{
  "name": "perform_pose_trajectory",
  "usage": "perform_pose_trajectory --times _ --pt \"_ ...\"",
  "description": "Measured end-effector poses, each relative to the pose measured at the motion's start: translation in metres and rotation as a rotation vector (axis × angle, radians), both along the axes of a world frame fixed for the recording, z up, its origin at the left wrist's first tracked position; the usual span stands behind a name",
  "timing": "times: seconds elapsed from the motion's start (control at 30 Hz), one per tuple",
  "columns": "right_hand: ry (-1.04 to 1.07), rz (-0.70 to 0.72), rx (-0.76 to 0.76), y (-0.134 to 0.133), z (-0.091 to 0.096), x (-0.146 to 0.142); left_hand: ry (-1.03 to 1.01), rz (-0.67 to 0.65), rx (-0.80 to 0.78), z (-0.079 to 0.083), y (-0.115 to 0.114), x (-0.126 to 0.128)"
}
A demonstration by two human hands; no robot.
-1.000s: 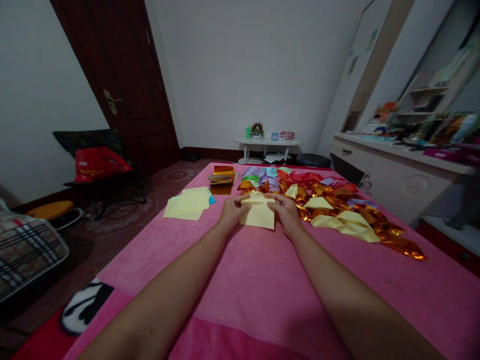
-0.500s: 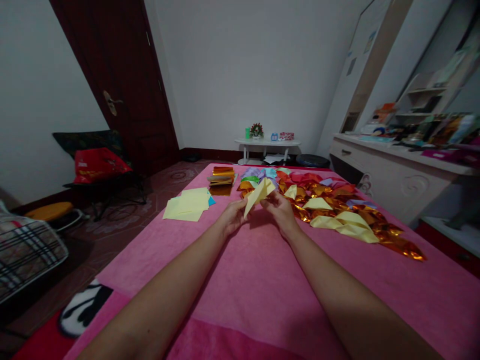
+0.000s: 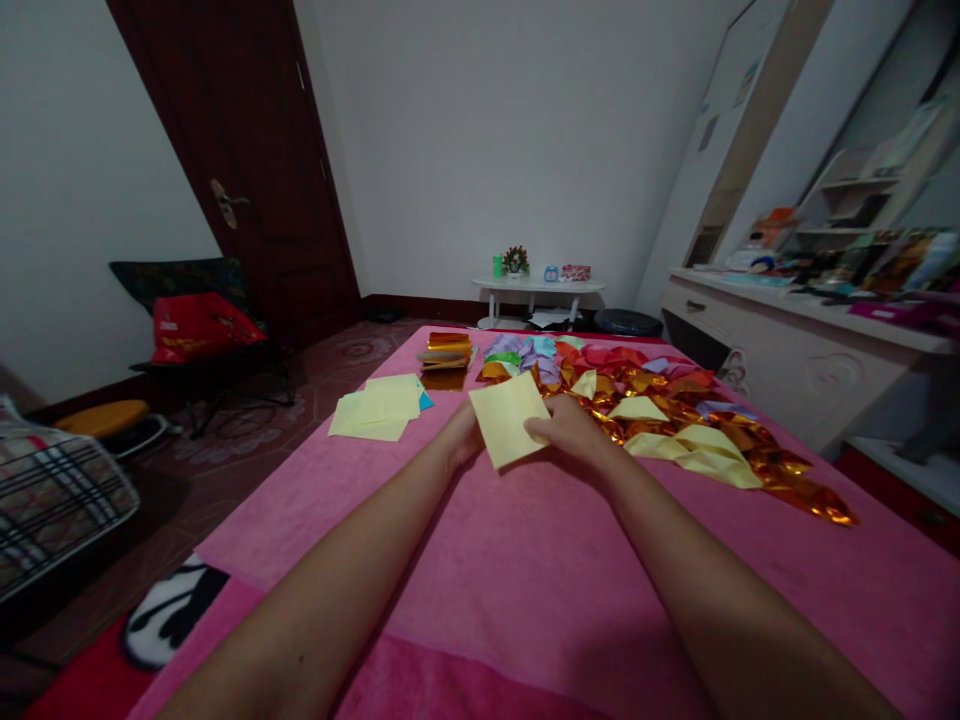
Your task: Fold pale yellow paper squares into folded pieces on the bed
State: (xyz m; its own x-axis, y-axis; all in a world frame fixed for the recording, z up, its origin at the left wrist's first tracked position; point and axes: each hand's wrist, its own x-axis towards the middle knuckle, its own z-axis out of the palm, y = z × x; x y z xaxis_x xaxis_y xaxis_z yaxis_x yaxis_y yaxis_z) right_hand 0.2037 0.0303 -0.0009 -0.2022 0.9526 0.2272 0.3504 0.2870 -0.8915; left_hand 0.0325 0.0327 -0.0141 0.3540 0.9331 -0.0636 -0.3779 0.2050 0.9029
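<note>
Right hand (image 3: 568,428): grip pinching yellow paper (image 3: 504,418) | left hand (image 3: 466,430): partly behind it, can't make out its grip

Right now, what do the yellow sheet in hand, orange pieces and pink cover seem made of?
Yellow sheet: likely matte paper, by its crisp edges. Orange pieces: shiny foil or foil-coated paper, by their bright glints. Pink cover: probably soft-napped fabric, by its mottled surface.

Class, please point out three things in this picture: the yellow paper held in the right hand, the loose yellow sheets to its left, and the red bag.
Held yellow paper (image 3: 502,420): head view, middle of its face.
Loose yellow sheets (image 3: 379,404): head view, top sheet.
Red bag (image 3: 199,325): head view, middle of its front.
</note>
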Motion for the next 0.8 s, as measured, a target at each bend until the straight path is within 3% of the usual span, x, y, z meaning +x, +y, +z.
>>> perform_pose_trajectory --times 0.13,0.3,0.53,0.8 --pt "-0.052 0.167 -0.117 -0.003 -0.001 0.007 -0.002 0.008 0.057 0.0 0.0 -0.014" --pt "-0.013 0.235 -0.18 -0.004 -0.001 0.01 0.083 0.062 0.106 -0.011 -0.003 -0.015" --pt "0.267 -0.027 -0.12 0.009 -0.011 0.01 0.039 0.252 0.179 -0.023 0.006 -0.008" --pt "0.33 -0.099 -0.281 0.011 -0.023 0.01 0.02 0.25 0.214 -0.023 0.003 -0.005"
